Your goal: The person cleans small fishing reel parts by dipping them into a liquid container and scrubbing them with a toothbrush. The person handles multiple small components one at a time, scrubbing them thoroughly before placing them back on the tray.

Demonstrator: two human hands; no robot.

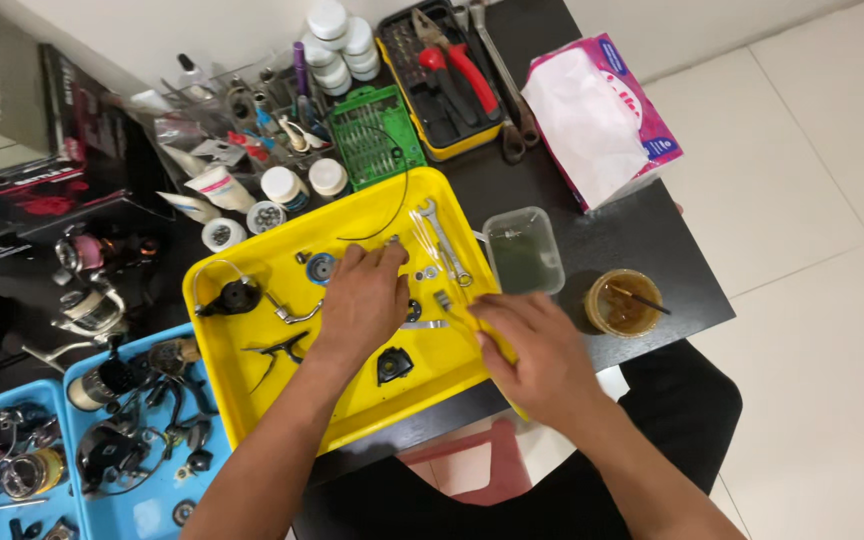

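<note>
- The dark tabletop [602, 245] is carrying everything, running from about 9 o'clock across to 3 o'clock.
- A yellow tray [252, 390] is sitting at the middle of the tabletop, holding small metal and black parts.
- Two blue trays [72, 385] full of reel parts are lying at 8 o'clock of the yellow tray.
- A pink tissue pack [602, 115] is lying at 1 o'clock, well apart from the hands.
- A yellow tool case [442, 90] with red-handled pliers is sitting at 12 o'clock.
- The left hand [362, 305] is resting palm down inside the yellow tray, its grip loosely curled, fingertips touching small parts at its 12 o'clock; whether it is pinching one I cannot tell.
- The right hand [532, 350] is lying over the tray's 3 o'clock rim, fingers pinched together near a small metal part [443, 300]; what the grip encloses is hidden.
- A clear plastic tub [524, 250] is standing just beside the tray at 2 o'clock.
- A round amber jar [622, 302] is standing at 3 o'clock.
- A silver spanner [444, 240] is lying in the tray at 1 o'clock of the left hand.
</note>
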